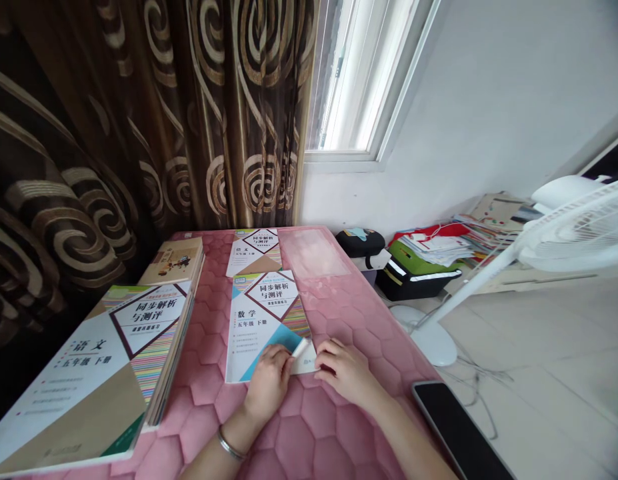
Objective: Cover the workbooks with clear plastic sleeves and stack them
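Note:
A white maths workbook (265, 320) with a blue corner lies on the pink quilted table cover (309, 433). My left hand (269, 383), with a metal bracelet at the wrist, rests curled on the book's near right corner. My right hand (346, 373) lies just right of it, fingers bent at the corner's edge. A small white object (301, 348) shows between the two hands at the book's corner; which hand grips it is unclear.
A stack of workbooks (96, 373) lies at the left, a brown book (175, 260) behind it, another workbook (253, 250) at the back. A dark phone (456, 430) sits at the right edge. A white fan (563, 233), bags (413, 273) and papers stand on the floor. Patterned curtain (113, 113) behind.

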Demonstrator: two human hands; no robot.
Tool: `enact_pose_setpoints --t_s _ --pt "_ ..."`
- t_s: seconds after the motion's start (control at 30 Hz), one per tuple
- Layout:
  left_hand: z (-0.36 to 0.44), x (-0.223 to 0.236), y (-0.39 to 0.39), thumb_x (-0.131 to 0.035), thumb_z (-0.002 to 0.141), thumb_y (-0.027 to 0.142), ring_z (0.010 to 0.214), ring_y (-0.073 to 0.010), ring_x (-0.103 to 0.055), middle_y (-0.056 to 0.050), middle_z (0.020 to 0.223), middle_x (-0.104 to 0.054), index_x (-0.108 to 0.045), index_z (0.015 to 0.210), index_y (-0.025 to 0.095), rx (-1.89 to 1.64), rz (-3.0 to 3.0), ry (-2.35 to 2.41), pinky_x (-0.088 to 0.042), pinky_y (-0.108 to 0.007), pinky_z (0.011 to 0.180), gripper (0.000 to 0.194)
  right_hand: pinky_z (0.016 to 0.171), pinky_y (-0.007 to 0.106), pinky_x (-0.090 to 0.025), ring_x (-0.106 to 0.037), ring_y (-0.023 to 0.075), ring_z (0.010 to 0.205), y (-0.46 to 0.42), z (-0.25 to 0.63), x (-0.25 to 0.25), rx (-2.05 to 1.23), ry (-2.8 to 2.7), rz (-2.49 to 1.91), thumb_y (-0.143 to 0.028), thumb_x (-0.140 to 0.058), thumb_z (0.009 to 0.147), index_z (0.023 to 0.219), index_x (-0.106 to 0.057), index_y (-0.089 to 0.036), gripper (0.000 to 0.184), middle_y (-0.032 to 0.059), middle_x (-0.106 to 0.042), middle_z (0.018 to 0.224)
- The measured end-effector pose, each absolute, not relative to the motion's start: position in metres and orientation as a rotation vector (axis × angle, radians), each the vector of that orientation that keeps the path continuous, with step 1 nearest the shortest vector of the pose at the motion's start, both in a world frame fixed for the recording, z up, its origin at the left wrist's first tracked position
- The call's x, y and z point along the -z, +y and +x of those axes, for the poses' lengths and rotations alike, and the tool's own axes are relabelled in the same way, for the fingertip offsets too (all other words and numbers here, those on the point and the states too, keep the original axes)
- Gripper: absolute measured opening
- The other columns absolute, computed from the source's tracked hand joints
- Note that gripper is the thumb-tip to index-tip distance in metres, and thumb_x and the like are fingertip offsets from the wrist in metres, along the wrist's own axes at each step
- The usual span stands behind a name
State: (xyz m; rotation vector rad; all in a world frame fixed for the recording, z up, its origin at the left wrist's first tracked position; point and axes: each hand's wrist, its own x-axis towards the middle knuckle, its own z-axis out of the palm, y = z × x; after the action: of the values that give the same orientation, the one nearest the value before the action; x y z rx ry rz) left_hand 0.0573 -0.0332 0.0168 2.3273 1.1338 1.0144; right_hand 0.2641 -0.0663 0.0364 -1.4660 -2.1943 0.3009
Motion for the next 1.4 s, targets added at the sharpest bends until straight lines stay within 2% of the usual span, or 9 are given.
enact_pose_setpoints --t_s 0.17,0.37,0.6,0.67,0.8,0.9,1.07,1.2,1.4 --pt "0.057 -0.017 -0.034 -0.044 0.094 0.023 0.084 -0.0177 -0.061 -0.004 0.088 -0.067 -0.062 0.079 0.02 -1.017 2.325 1.139 -0.053 -0.034 0.079 0.024 0.076 0.031 -0.046 -0.058 0.0181 0.083 -0.073 0.271 -0.029 -0.381 -2.145 -1.465 -0.019 -0.063 0.083 0.072 -0.065 -0.023 0.012 0.0008 -0.063 0.082" --pt "0.058 -0.017 -0.033 -0.044 0.094 0.023 0.083 -0.0175 -0.061 -0.004 0.087 -0.067 -0.062 0.08 0.02 -1.016 2.337 1.141 -0.053 -0.035 0.079 0.024 0.078 0.031 -0.047 -0.06 0.0177 0.087 -0.083 0.274 -0.033 -0.481 -2.083 -1.484 -0.018 -0.059 0.085 0.098 -0.068 -0.027 0.018 0.002 -0.064 0.094" --pt "0.055 -0.02 -0.038 -0.05 0.09 0.021 0.09 -0.0198 -0.059 -0.006 0.095 -0.065 -0.066 0.09 0.021 -0.919 2.477 1.092 -0.052 -0.038 0.083 0.016 0.074 0.031 -0.048 -0.058 0.0174 0.082 -0.087 0.278 -0.032 -0.445 -2.055 -1.465 -0.025 -0.059 0.086 0.075 -0.064 -0.023 0.013 0.0027 -0.063 0.088" --pt "0.054 -0.022 -0.041 -0.056 0.086 0.022 0.095 -0.0226 -0.058 -0.007 0.102 -0.064 -0.068 0.099 0.025 -0.84 2.587 1.091 -0.051 -0.041 0.084 0.018 0.08 0.034 -0.048 -0.058 0.0195 0.089 -0.088 0.279 -0.033 -0.389 -2.008 -1.5 -0.025 -0.06 0.085 0.086 -0.065 -0.024 0.006 0.004 -0.064 0.095" --pt "0.054 -0.025 -0.043 -0.061 0.083 0.024 0.099 -0.026 -0.057 -0.007 0.107 -0.064 -0.069 0.104 0.031 -0.709 2.711 1.133 -0.05 -0.044 0.083 0.023 0.095 0.041 -0.044 -0.055 0.0239 0.107 -0.087 0.271 -0.04 -0.287 -2.153 -1.478 -0.025 -0.06 0.085 0.12 -0.061 -0.03 0.036 0.0044 -0.063 0.122" --pt "0.054 -0.025 -0.044 -0.058 0.086 0.021 0.101 -0.0248 -0.06 -0.005 0.111 -0.065 -0.068 0.107 0.032 -0.659 2.737 1.157 -0.05 -0.044 0.085 0.027 0.097 0.045 -0.042 -0.053 0.0262 0.114 -0.088 0.259 -0.04 -0.25 -2.291 -1.466 -0.029 -0.057 0.088 0.128 -0.058 -0.033 0.04 0.0024 -0.061 0.13" --pt "0.02 -0.012 -0.056 -0.049 0.09 0.02 0.126 -0.0233 -0.05 -0.003 0.139 -0.054 -0.045 0.138 0.033 -0.647 2.885 1.1 -0.044 -0.044 0.102 0.049 0.097 0.047 -0.042 -0.05 0.0279 0.122 -0.1 0.257 -0.024 -0.123 -2.28 -1.638 -0.027 -0.049 0.092 0.133 -0.054 -0.032 0.041 0.0007 -0.057 0.136" --pt "-0.037 0.003 -0.067 -0.048 0.091 0.031 0.131 -0.0221 -0.047 -0.005 0.148 -0.043 -0.022 0.15 0.027 -0.673 2.937 1.369 -0.047 -0.038 0.1 0.065 0.098 0.049 -0.042 -0.048 0.0306 0.126 -0.11 0.259 -0.008 0.047 -2.212 -1.682 -0.027 -0.052 0.09 0.13 -0.057 -0.029 0.041 0.0027 -0.057 0.135" --pt "-0.041 -0.022 -0.069 -0.043 0.088 0.018 0.123 -0.0245 -0.054 -0.006 0.135 -0.058 -0.053 0.132 0.025 -0.416 2.921 1.543 -0.036 -0.053 0.109 0.046 0.104 0.048 -0.038 -0.052 0.0306 0.123 -0.087 0.205 -0.035 0.319 -1.938 -1.8 -0.026 -0.042 0.094 0.111 -0.066 -0.012 0.033 0.0174 -0.063 0.125"
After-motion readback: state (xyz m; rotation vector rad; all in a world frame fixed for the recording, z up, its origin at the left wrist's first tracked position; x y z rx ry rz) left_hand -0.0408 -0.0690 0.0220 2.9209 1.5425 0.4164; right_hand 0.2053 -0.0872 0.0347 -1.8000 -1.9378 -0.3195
